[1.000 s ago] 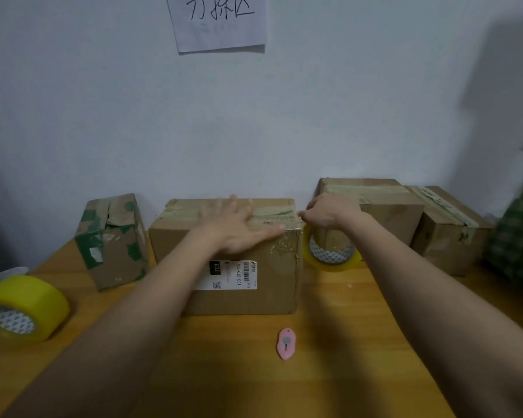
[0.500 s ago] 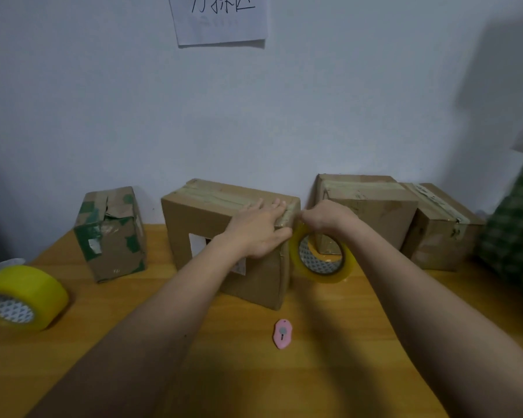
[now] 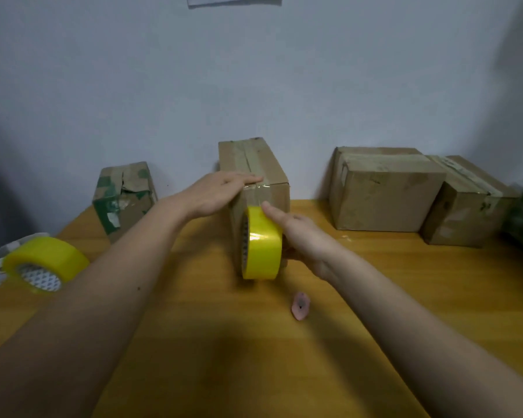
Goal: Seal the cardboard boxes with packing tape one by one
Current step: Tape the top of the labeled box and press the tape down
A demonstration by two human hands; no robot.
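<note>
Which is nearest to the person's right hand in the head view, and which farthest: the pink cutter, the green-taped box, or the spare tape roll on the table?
From the right hand, nearest first:
1. Pink cutter, on the table just below the hand.
2. Green-taped box, far left, by the wall.
3. Spare tape roll, at the table's left edge.

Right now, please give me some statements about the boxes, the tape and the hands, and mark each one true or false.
1. The right hand holds a yellow tape roll against the middle box. True.
2. The left hand grips the pink cutter. False: it lies flat on the box top; the cutter lies alone on the table.
3. A second roll lies at the left. True.
4. Only one box is on the table. False: four are there.
</note>
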